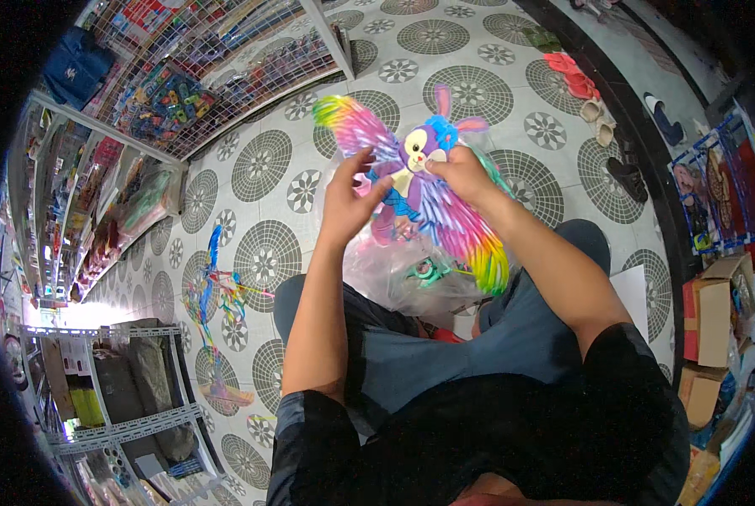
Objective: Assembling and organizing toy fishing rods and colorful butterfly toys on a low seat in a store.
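Observation:
A flat bunny toy (417, 154), purple with a cream face, a blue tuft and pink ears, lies tilted in front of me above my knees. Two rainbow feather-patterned wings (361, 128) spread from its body. My right hand (466, 174) grips the toy at its right side, thumb pressed near the face. Over the left wing's lower edge, my left hand (354, 198) has its fingers spread; whether they touch it I cannot tell. Under the toy a clear plastic bag (377, 274) rests between my legs, with a teal-green piece (428, 269) showing in it.
Colourful streamers with a blue piece (217, 282) lie on the patterned floor at my left. Wire racks of packaged goods (225, 76) stand beyond them, and a metal shelf (112, 426) at near left. Shoes (601, 122) line the far right; cardboard boxes (714, 325) stand at the right.

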A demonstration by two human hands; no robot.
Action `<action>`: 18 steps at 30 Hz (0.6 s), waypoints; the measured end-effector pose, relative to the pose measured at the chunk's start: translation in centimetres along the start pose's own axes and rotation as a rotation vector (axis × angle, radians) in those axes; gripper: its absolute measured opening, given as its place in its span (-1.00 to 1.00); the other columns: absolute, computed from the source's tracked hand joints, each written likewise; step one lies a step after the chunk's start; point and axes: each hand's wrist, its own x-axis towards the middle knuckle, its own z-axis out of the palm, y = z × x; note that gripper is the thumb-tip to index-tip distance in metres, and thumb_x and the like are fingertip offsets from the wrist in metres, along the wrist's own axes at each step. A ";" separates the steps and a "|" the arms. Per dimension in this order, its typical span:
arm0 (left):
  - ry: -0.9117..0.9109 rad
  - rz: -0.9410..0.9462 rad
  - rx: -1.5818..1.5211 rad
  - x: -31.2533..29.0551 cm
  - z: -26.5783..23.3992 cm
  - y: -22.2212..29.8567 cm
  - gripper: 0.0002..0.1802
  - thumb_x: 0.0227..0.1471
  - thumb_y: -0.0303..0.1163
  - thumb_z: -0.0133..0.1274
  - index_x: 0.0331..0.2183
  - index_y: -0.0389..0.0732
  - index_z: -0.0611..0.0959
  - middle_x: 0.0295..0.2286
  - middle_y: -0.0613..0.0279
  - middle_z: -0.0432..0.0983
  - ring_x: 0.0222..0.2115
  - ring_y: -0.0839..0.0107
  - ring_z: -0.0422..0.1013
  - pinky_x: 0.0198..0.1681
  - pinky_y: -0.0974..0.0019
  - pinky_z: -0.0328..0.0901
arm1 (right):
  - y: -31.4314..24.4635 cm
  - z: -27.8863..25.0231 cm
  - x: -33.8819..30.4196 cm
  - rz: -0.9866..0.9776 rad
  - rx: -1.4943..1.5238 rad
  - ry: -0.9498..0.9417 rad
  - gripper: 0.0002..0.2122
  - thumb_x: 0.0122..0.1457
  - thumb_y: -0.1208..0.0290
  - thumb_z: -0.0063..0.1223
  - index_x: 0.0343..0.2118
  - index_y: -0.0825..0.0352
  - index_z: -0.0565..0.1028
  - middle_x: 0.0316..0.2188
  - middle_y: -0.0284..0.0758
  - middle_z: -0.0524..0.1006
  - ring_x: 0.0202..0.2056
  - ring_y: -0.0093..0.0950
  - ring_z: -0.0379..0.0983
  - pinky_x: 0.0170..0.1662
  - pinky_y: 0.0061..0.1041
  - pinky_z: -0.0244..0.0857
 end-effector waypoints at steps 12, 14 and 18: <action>0.037 -0.125 0.025 -0.6 1.6 1.2 -0.12 -0.24 -0.40 0.32 0.13 -0.24 0.29 -0.39 0.15 0.50 -0.44 0.38 0.44 -0.33 0.37 0.34 | -4.1 -0.5 -0.7 0.213 0.381 -0.253 -0.71 0.04 0.73 -0.05 -0.12 0.43 0.44 -0.21 -0.24 0.55 -0.25 -0.47 0.53 -0.16 -0.47 0.45; 0.076 -0.189 -0.087 -0.4 1.6 0.2 -0.27 -0.20 -0.46 0.27 0.07 -0.27 0.39 -0.55 0.28 0.47 -0.56 0.55 0.36 -0.44 0.47 0.30 | -4.3 -0.4 -0.8 0.145 0.277 -0.269 -0.71 0.06 0.71 -0.04 -0.11 0.43 0.44 -0.20 -0.26 0.55 -0.23 -0.49 0.52 -0.15 -0.46 0.44; 0.079 -0.270 -0.289 -0.4 1.5 -0.6 -0.63 -0.05 -0.52 0.18 -0.13 -0.31 0.53 -0.57 0.42 0.42 -0.55 0.68 0.30 -0.47 0.55 0.23 | -4.6 -0.3 -0.8 0.177 0.278 -0.241 -0.72 0.08 0.69 -0.04 -0.10 0.43 0.44 -0.20 -0.28 0.55 -0.23 -0.51 0.52 -0.13 -0.48 0.43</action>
